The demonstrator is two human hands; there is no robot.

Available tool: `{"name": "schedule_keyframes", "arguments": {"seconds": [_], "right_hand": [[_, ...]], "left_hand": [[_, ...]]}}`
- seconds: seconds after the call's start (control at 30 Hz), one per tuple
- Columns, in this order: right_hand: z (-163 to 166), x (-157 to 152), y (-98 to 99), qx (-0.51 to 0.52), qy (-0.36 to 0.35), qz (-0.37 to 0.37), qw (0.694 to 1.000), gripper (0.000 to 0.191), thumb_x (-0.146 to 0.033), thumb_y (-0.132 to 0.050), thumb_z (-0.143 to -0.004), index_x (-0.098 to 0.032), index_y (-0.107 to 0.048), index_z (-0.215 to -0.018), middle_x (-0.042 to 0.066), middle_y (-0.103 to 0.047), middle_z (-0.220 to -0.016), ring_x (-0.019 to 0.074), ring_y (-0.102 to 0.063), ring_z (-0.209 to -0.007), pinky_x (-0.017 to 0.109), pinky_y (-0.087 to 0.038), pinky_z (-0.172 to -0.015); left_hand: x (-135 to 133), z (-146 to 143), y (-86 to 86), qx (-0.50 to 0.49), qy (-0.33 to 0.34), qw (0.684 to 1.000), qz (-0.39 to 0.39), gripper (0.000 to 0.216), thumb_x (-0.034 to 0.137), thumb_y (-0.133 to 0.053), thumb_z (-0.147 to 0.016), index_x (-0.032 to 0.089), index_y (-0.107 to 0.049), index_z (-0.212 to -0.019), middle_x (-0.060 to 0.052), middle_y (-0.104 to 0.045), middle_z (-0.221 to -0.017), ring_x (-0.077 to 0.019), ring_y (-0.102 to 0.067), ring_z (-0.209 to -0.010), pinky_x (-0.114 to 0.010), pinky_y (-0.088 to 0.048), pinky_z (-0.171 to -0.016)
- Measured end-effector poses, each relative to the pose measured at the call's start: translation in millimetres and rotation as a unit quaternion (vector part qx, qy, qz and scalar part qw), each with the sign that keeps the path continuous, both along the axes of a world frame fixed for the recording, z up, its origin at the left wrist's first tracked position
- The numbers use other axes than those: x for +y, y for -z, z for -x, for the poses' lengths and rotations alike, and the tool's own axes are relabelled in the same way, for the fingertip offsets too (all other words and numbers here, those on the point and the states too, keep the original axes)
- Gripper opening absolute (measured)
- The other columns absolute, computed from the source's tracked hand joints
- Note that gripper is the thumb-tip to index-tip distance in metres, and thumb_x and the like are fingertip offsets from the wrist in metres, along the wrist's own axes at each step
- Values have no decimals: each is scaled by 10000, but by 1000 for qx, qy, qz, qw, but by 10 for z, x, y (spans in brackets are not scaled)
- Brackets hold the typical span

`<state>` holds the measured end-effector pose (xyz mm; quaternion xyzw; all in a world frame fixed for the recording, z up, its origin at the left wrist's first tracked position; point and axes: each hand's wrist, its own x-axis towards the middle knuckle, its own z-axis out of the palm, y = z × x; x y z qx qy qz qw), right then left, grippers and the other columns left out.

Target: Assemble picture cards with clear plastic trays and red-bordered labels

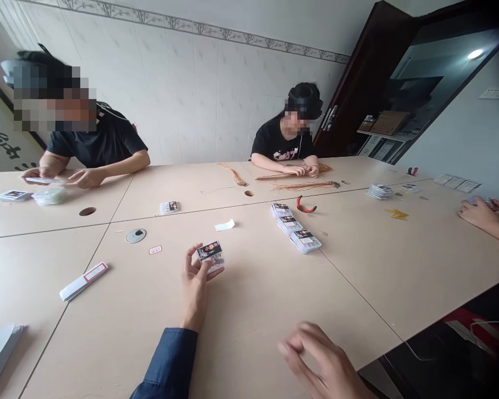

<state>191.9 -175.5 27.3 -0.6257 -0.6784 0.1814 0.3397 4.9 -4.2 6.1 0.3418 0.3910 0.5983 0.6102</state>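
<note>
Left fingers (189, 258) grip small pack (210, 250); right hand (329, 357) half-curled.

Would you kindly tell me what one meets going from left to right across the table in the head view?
White papers, long paper strip, round grey cap, small red-bordered label, left hand holding a packet, packet stacks, yellow pieces, another person's hand.

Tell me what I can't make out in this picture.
All in the head view:
Pack: left hand covers part; small print unreadable.
Right hand: blurred.
White stack: cut off by left edge.
Co-worker's hand at right: its owner mostly beyond right edge.
</note>
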Motion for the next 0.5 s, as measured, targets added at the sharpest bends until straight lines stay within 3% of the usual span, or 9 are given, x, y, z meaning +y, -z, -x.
{"name": "schedule_keyframes", "arguments": {"seconds": [0.1, 0.23, 0.5], "right_hand": [[261, 633, -58, 46, 1, -44, 998, 209, -374, -451, -957, -229, -598, -926, 44, -647, -816, 180, -630, -768, 285, -522, -720], [524, 1208, 17, 72, 13, -50, 996, 200, -372, -471, -942, -209, -585, -927, 33, -663, -800, 167, -626, -710, 261, -493, -651], [667, 1503, 95, 77, 59, -18, 995, 197, -393, -526, -898, -209, -596, -903, 1, -666, -703, 156, -619, -613, 240, -440, -575]], "left_hand": [[-10, -11, -6, 19, 10, 1000, -2, 523, 311, -733, -731, 248, -487, -1189, -42, -709, -937, -189, -704, -821, -384, -580, -788], [11, -18, 34, 7, 22, 1000, -18, 550, 313, -751, -723, 250, -462, -1186, -29, -708, -899, -187, -697, -814, -398, -577, -794], [46, -53, 68, 6, 35, 999, -40, 545, 299, -757, -724, 222, -457, -1172, -54, -719, -939, -183, -698, -816, -360, -568, -795]]}}
